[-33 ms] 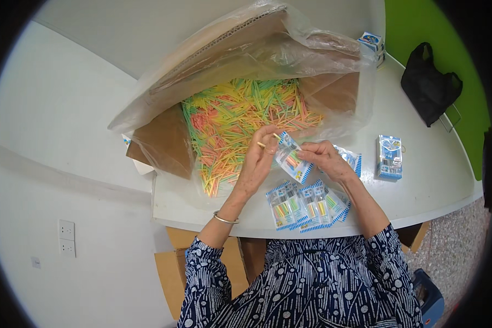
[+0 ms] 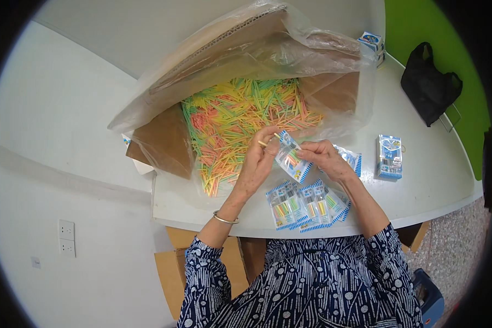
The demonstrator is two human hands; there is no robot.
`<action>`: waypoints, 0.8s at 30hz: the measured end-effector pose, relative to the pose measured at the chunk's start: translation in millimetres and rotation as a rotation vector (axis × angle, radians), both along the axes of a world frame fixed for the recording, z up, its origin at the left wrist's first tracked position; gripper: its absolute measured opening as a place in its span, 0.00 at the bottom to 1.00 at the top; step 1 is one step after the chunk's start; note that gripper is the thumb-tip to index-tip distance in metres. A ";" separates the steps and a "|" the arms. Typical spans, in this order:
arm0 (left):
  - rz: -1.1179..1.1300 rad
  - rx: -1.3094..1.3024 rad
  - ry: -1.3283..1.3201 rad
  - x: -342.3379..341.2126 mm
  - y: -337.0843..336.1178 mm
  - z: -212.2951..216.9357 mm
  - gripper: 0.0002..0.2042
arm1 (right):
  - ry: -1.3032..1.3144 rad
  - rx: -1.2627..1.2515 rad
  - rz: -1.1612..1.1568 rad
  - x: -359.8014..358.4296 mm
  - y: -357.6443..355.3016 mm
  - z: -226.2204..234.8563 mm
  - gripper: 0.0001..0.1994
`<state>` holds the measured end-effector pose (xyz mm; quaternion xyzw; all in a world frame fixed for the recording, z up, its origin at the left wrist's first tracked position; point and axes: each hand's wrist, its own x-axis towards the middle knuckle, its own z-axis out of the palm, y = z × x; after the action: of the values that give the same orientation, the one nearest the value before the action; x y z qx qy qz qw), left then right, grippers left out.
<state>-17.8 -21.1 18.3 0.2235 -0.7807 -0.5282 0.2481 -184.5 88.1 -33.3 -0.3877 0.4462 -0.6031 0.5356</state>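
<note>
A: Quick status pls: what's in yr hands?
B: My R hand [image 2: 328,159] is nearly closed, thumb + fingers pinching a blue-and-clear packet [image 2: 291,165] at its R side. My L hand [image 2: 257,161] is part-curled, w/ a thin yellow stick [image 2: 262,144] btwn the fingers. 2 yellow ends show; can't tell if it's 1 stick or 2.
A: Where's the packet, rel. to the surface?
B: Held up over the surface [image 2: 445,186], in from the front edge, approx. midway btwn L and R corners, tilted w/ its top toward my L hand. Coloured sticks show thru its clear part.
A: And the rest?
B: Cardboard box [image 2: 161,136] w/ a plastic liner takes up the back edge toward the L corner, loose coloured sticks [image 2: 240,115] inside. Filled packets [image 2: 314,206] overlap right by the front edge, near the held one; more by my R wrist. A packet stack [image 2: 389,158] sits nearer the R edge, apart from those.
A: Which step, d'you reckon?
B: I'd say filling: one yellow end is at the packet's upper corner, prob. being fed in. Can't tell if it's inside the mouth.
A: Next move needs what?
B: IMO a steady R pinch, mouth kept apart, + a straight L push so nothing bends or catches on the film.
</note>
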 end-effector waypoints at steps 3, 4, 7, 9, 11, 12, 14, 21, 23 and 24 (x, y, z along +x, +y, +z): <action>-0.037 -0.173 -0.215 1.0 0.9 8.6 0.21 | 0.064 -0.015 -0.007 -0.4 -0.6 4.4 0.11; -0.056 -0.255 -0.311 -0.1 2.5 13.1 0.22 | 0.062 -0.012 -0.007 0.5 -1.3 0.2 0.11; -0.010 -0.162 -0.139 -1.6 -6.5 8.3 0.23 | -0.027 -0.025 -0.053 1.6 -3.0 -9.9 0.11; 0.056 -0.092 0.002 -5.6 -4.7 12.5 0.22 | -0.062 -0.012 -0.073 0.6 -3.2 -10.4 0.12; 0.123 -0.022 0.140 -6.5 -4.9 14.4 0.22 | -0.094 0.000 -0.088 2.0 -3.6 -8.7 0.12; 0.063 -0.111 -0.053 -5.0 -6.6 15.2 0.22 | -0.124 0.011 -0.101 2.8 -3.7 -6.9 0.13; 0.001 -0.197 -0.247 -4.6 -7.0 14.6 0.21 | -0.128 0.004 -0.088 4.2 -2.7 -5.0 0.13; -0.059 0.032 -0.037 -10.2 -9.1 16.4 0.17 | -0.164 0.009 0.029 5.5 0.9 13.2 0.13; -0.073 0.080 -0.013 -14.5 -7.1 17.6 0.16 | -0.101 0.074 0.060 0.4 -0.9 5.5 0.12; -0.103 0.012 -0.048 -14.7 -7.8 16.4 0.16 | -0.038 0.138 0.102 0.1 -2.0 2.4 0.11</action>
<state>-32.5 -29.0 34.7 0.1971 -0.7937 -0.5393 0.2005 -184.4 86.1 -30.9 -0.3604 0.4561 -0.5501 0.5996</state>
